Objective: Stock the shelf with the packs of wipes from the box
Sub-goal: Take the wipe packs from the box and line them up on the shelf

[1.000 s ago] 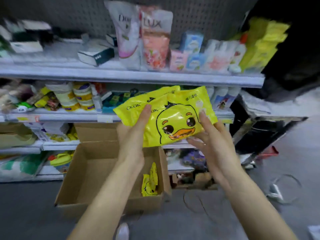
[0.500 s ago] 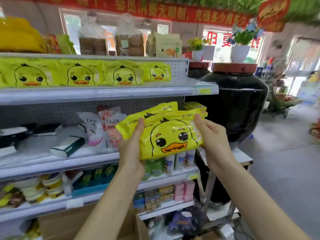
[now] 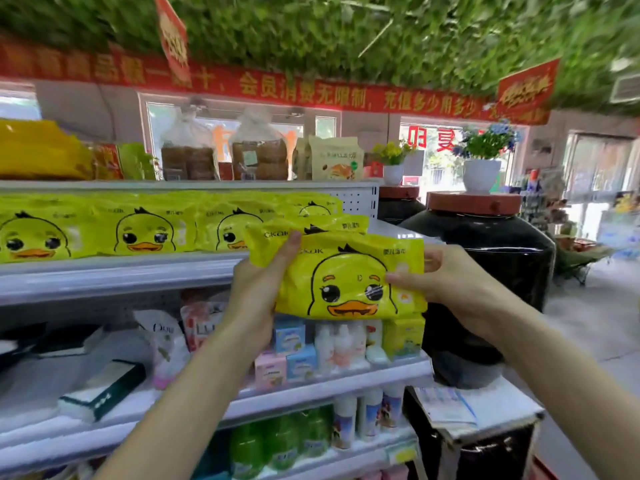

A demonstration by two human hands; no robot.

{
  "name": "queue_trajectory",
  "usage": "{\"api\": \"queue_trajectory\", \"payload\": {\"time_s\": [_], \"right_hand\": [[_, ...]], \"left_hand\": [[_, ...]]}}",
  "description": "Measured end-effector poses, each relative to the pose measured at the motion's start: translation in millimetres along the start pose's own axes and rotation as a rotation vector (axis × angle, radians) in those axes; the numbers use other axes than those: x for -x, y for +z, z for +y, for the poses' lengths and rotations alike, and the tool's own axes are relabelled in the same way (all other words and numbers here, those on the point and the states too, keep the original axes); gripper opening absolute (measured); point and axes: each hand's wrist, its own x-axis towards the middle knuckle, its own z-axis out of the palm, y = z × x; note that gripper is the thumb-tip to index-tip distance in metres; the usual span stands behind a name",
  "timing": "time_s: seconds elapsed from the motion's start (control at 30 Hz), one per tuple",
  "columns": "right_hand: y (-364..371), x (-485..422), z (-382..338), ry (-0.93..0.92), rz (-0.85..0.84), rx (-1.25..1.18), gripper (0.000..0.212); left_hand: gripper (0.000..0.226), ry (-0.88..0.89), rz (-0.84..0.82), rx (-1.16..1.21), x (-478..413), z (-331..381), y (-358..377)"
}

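I hold a stack of yellow duck-print wipe packs [image 3: 349,282] between both hands, in front of the shelf's right end. My left hand [image 3: 258,289] grips the stack's left edge, thumb up on top. My right hand [image 3: 446,282] grips the right edge, its thumb across the front pack. At least two packs show in the stack, one behind the other. A row of the same yellow packs [image 3: 145,230] stands on the upper shelf [image 3: 114,271], just left of and behind the held stack. The box is out of view.
A large black jar with a red lid [image 3: 491,258] stands right of the shelf end. Below are shelves of soap refills [image 3: 166,344], small boxes and bottles [image 3: 346,344]. Bagged goods [image 3: 259,157] sit on the top shelf. A white side table [image 3: 491,414] lies at lower right.
My view has swung up from the cardboard box on the floor to the upper shelves. Both hands have lifted the stack of packs up to the level of the duck-pack shelf.
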Motion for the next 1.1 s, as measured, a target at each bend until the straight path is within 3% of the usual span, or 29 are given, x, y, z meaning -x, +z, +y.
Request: {"api": "queue_trajectory", "payload": {"time_s": [0.07, 0.2, 0.33, 0.43, 0.47, 0.53, 0.63, 0.67, 0.8, 0.9, 1.1], "right_hand": [[-15.3, -25.6, 2.3, -0.041, 0.040, 0.021, 0.019], [-48.0, -83.3, 15.4, -0.098, 0.171, 0.020, 0.014], [-58.3, -149.4, 34.8, -0.113, 0.200, -0.012, 0.014], [-46.1, -202.7, 50.7, -0.098, 0.178, 0.018, 0.018], [-39.8, -219.6, 55.6, -0.093, 0.158, 0.038, 0.017], [-25.0, -250.2, 63.5, -0.092, 0.115, 0.108, 0.015], [-3.2, -284.0, 68.5, -0.126, 0.095, 0.315, 0.014], [2.7, -294.3, 69.1, -0.140, 0.097, 0.392, 0.019], [14.2, -322.4, 63.2, -0.163, 0.067, 0.564, 0.026], [12.8, -336.5, 65.4, -0.083, 0.065, 0.657, 0.053], [14.3, -346.8, 78.9, -0.001, -0.003, 0.666, 0.045]], "left_hand": [[0.126, 0.028, 0.049, -0.019, -16.9, 7.9, -0.2], [0.119, 0.159, 0.187, -0.092, -57.2, 16.4, -22.9], [0.117, 0.168, 0.291, -0.123, -86.2, 15.2, -37.6], [0.144, 0.120, 0.297, -0.084, -105.1, 13.8, -43.7], [0.143, 0.123, 0.304, -0.056, -112.1, 11.9, -47.5], [0.126, 0.102, 0.294, -0.033, -116.2, 8.3, -46.1], [0.066, 0.085, 0.276, -0.096, -124.6, -2.1, -47.3], [0.059, 0.091, 0.278, -0.133, -127.8, -5.4, -51.3], [0.064, 0.096, 0.267, -0.199, -138.2, -10.1, -70.4], [0.059, 0.079, 0.254, -0.192, -144.0, -12.9, -80.3], [0.056, 0.101, 0.276, -0.176, -147.8, -15.1, -65.0]]}}
